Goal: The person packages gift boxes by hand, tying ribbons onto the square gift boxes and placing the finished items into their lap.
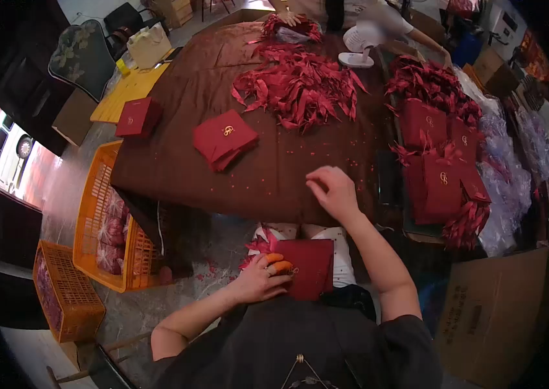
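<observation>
On my lap lies a dark red flat pouch with red ribbon at its upper left. My left hand, with orange covers on two fingers, grips its left side. Beyond it, my right hand is held over the table's near edge, thumb and forefinger drawn close together. Whether anything small is between those fingertips I cannot make out. A stack of red pouches with a gold mark sits on the brown tablecloth, left of my right hand. Farther back is a heap of red ribbons.
More red pouches and ribbons are piled at the right. A red box-like stack stands at the table's left corner. Yellow crates are on the floor at left, a cardboard box at right. Other people's hands work at the far side.
</observation>
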Action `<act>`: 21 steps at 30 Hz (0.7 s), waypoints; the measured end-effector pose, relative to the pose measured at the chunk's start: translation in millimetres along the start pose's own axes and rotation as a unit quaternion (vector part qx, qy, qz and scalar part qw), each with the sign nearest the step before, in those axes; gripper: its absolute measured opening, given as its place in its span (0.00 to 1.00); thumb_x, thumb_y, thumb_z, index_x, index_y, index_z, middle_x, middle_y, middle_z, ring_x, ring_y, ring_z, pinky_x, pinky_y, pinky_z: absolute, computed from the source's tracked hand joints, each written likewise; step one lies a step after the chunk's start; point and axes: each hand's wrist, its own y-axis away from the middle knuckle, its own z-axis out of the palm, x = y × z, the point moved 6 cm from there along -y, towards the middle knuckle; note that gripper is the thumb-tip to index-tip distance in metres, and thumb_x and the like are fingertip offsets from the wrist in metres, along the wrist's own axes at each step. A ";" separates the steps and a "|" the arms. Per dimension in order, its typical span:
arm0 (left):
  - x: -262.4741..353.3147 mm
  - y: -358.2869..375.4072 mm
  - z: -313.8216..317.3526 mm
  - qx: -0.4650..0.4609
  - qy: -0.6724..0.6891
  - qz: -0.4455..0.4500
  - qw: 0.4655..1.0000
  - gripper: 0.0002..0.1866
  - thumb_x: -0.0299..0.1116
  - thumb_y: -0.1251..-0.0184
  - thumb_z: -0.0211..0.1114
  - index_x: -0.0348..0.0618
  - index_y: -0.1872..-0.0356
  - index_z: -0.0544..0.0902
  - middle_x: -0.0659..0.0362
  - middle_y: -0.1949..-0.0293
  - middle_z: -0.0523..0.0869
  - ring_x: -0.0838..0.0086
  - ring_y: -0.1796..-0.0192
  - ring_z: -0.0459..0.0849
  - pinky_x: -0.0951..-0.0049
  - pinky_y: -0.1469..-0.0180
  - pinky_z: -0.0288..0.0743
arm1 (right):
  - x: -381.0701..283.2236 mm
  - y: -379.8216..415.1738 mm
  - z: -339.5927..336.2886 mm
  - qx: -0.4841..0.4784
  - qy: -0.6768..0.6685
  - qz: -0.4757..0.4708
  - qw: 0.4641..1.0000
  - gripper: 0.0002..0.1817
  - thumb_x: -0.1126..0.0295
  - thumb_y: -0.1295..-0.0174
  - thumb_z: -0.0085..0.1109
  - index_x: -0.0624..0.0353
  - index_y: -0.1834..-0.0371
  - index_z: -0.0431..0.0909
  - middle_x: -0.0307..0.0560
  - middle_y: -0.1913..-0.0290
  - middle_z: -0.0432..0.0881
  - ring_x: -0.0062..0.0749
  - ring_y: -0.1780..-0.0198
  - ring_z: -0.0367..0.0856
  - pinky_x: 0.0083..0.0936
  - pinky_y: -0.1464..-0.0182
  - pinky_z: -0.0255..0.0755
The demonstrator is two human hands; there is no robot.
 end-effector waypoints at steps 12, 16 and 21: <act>-183.2 -55.6 -132.6 0.292 -0.314 -0.392 0.814 0.30 0.31 0.38 0.71 0.45 0.33 0.78 0.46 0.38 0.80 0.42 0.32 0.71 0.49 0.33 0.67 | 85.1 -106.3 93.4 0.008 0.177 -0.022 0.984 0.18 0.73 0.43 0.66 0.54 0.48 0.82 0.47 0.53 0.80 0.50 0.52 0.82 0.43 0.52 0.79; -210.8 -60.2 -131.4 0.261 -0.344 -0.349 0.832 0.23 0.32 0.37 0.70 0.46 0.39 0.83 0.51 0.35 0.80 0.48 0.31 0.71 0.50 0.30 0.64 | 64.6 -79.7 73.7 0.040 0.153 -0.102 0.982 0.06 0.72 0.45 0.67 0.55 0.64 0.84 0.44 0.63 0.78 0.44 0.58 0.79 0.39 0.57 0.77; -168.0 -63.5 -110.8 0.291 -0.312 -0.254 0.868 0.17 0.31 0.38 0.67 0.46 0.47 0.86 0.53 0.42 0.84 0.52 0.33 0.74 0.50 0.30 0.64 | 39.3 -15.8 25.6 0.007 0.142 -0.048 0.989 0.04 0.71 0.46 0.68 0.54 0.69 0.82 0.43 0.65 0.78 0.42 0.59 0.79 0.38 0.56 0.74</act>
